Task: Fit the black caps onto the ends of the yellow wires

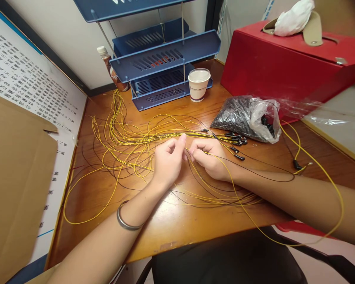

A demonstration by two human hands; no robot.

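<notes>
A: Which hand sits nearer the yellow wire (225, 173)?

B: The two are about level. The left hand (167, 159) closes thumb and forefinger on it; just beside, the right hand (208, 157) pinches the same strand.

A: How does the wire lie?

B: It spans the gap between the fingertips left to right, then trails rightward over the wooden desk (177, 221), towards the bag of black caps (245, 116).

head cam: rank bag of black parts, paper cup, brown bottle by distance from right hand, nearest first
From the right hand:
1. Bag of black parts, just beyond it on the right.
2. Paper cup, farther back by the blue trays.
3. Brown bottle, farthest, back left beside the trays.
</notes>
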